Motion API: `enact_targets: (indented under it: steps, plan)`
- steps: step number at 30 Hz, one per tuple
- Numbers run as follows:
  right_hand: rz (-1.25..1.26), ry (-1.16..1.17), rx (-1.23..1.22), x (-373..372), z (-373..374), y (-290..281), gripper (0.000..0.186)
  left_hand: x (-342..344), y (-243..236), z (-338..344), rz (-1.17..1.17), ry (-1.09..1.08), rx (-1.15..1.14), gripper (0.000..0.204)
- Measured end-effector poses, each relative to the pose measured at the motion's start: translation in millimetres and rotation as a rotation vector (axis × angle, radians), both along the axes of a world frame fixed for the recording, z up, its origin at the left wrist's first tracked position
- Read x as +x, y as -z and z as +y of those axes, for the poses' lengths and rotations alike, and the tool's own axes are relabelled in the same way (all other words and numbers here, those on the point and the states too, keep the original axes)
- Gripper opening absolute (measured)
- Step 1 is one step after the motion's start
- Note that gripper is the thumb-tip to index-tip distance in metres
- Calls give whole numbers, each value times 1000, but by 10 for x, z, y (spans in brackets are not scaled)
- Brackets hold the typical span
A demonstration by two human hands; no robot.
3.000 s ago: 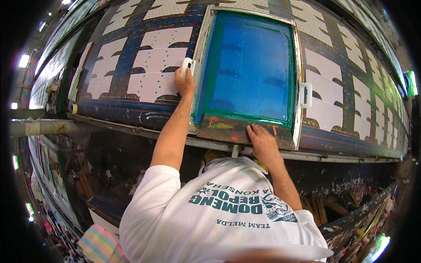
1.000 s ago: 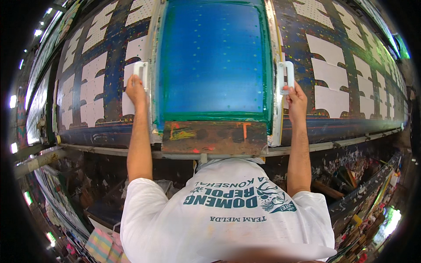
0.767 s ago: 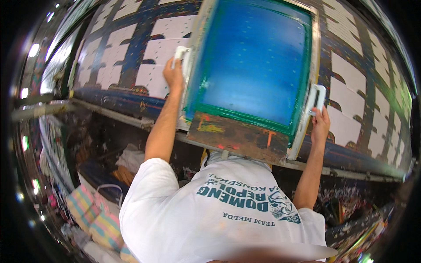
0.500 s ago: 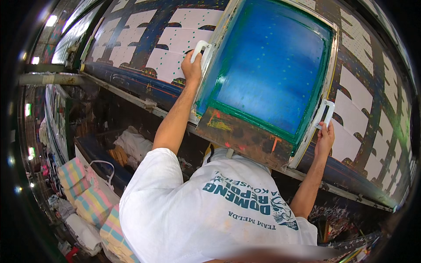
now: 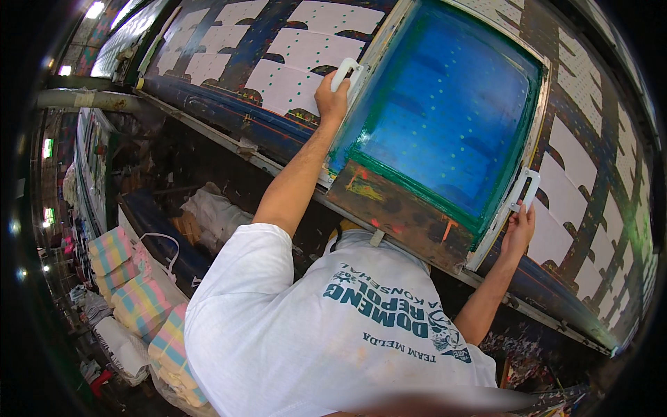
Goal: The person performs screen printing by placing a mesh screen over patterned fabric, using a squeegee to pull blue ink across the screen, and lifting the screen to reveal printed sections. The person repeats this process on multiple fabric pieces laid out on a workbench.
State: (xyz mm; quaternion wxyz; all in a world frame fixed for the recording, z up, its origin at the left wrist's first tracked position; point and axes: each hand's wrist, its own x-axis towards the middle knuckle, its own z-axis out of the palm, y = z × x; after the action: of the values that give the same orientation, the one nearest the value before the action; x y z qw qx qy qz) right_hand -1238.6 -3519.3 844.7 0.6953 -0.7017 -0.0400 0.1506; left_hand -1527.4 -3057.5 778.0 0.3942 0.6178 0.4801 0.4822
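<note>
My left hand is closed round the white handle on the left side of a metal-framed screen. The screen has translucent blue mesh with small green dots and a thick green border. On its right side, my right hand grips the lower end of a second white handle. A paint-stained dark board runs along the screen's near edge. Around the screen, white cut sheets lie in rows on the long dark table; those just left of it carry green dots.
A metal rail runs along the table's near edge, with a pale pipe at left. Striped pastel cloth bundles are stacked at lower left beside a dark blue padded surface. A crumpled pale sack lies below the table.
My right hand has left the near board and taken the right handle. The view has turned, so screen and hands now appear tilted and farther right in the picture.
</note>
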Motion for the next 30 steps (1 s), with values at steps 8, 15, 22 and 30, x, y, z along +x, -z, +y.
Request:
enact_targets:
  steps: [8, 15, 22, 30]
  plan:
    - [-784, -405, -503, -1198, 355, -490, 34, -24, 67, 45, 30, 4, 30, 39]
    - [-906, -1346, -829, -1937, 758, -661, 71, 11, 136, 70, 78, -3, 80, 38]
    - [-893, -1262, -912, -1958, 1000, -944, 65, 9, 26, 50, 49, 17, 41, 36]
    - [-823, -983, -1142, -1861, 1485, -862, 34, 6, 10, 40, -6, 28, 0, 38]
